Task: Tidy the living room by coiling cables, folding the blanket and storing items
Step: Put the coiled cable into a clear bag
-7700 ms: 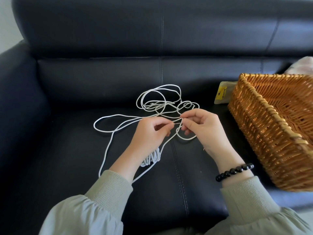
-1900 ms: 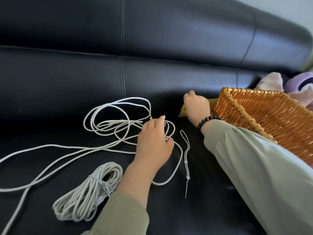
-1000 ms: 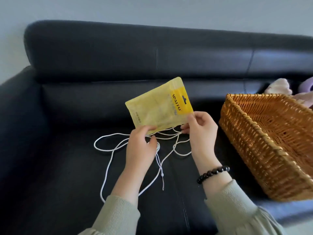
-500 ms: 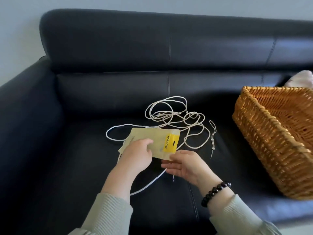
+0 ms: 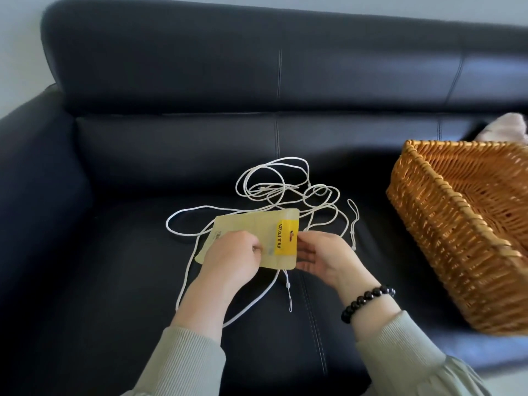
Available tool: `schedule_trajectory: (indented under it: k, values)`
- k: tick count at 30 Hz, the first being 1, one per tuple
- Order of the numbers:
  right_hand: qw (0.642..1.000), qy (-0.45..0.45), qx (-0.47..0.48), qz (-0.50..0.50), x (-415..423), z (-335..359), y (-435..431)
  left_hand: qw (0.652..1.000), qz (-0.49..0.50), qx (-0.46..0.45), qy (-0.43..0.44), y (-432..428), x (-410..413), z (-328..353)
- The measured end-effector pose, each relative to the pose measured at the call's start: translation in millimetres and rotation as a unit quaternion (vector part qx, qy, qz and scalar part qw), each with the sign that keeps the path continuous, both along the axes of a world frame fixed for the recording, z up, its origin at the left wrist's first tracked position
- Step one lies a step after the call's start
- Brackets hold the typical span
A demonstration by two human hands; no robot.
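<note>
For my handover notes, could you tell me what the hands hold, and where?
The left hand grips the pouch at its plain half; the right hand touches its yellow end, grip unclear.

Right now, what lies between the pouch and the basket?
Head view: right hand at the pouch, white cable loops, a thin white strap, then bare sofa seat.

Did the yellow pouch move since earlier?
Yes. The yellow WAITU pouch has left the wicker basket's far corner; the left hand and right hand hold it nearer the person, over the white cable.
</note>
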State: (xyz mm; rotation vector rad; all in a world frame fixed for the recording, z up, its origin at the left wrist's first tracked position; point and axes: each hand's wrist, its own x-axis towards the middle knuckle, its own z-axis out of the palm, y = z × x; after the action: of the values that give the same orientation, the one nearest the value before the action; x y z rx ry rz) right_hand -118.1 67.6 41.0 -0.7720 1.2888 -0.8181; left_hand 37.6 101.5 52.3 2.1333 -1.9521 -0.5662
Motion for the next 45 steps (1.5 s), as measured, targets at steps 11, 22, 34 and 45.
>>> schedule_trajectory:
  k: [11, 22, 34, 45]
  values:
    - [0.994, 0.003, -0.06, 0.089, -11, 2, -13, 0.99, -0.002, -0.032, 0.139, -3, -3, 6]
    - [0.99, 0.021, -0.101, 0.101, -7, 10, -7, 0.999, -0.018, -0.021, 0.046, 1, -11, 9]
    - [0.982, 0.108, -0.134, 0.078, 0, 9, -5, 0.991, 0.004, -0.131, 0.001, -8, -14, 0]
    - [0.914, 0.251, -0.313, -0.062, 16, 7, 7, 0.949, -0.035, -0.313, 0.005, -9, -21, 1]
